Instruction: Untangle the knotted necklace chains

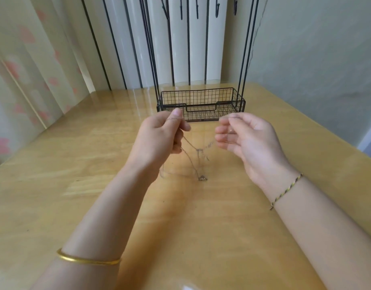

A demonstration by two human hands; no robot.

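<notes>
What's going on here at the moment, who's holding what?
A person holds the thin metal necklace chains up between both hands above a glossy yellow wooden table. The left hand pinches a strand between thumb and forefinger; the right hand holds another in its curled fingers. The strands run down to a knot between the hands, not yet undone. A small pendant hangs low below it. A black wire basket sits behind.
</notes>
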